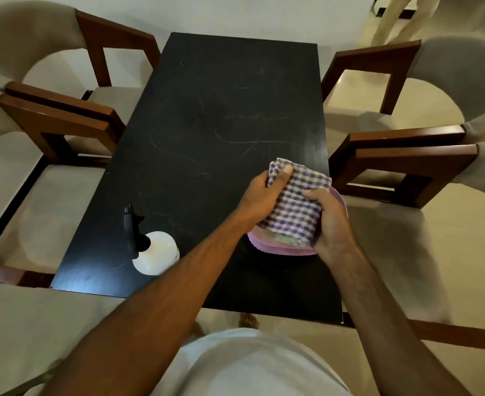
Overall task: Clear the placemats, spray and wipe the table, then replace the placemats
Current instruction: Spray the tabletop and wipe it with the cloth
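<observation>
— Placemats: none visible on the black tabletop; cleared already, by the look of it. Only faint streaks and scratches across the dark surface.

— And the step in hand?

— Wiping stage, judging by the scene. Checked cloth, purple and white, folded into a pad and held over a pink bowl near the table's right edge. Left hand gripping the cloth's far left side, thumb laid flat on top. Right hand curled round the near right side, fingers clamped on the fabric.

— Spray bottle?

— Standing untouched at near left: white body, black trigger head. Well apart from both hands.

— Next move?

— Probably either lowering the cloth to the tabletop, or freeing one hand to reach left for the bottle. Hard to tell whether already sprayed; no wet sheen clearly visible.

— Risks?

— Bowl sitting close to the edge; easily nudged. Four upholstered chairs pushed in tight at both sides.
</observation>
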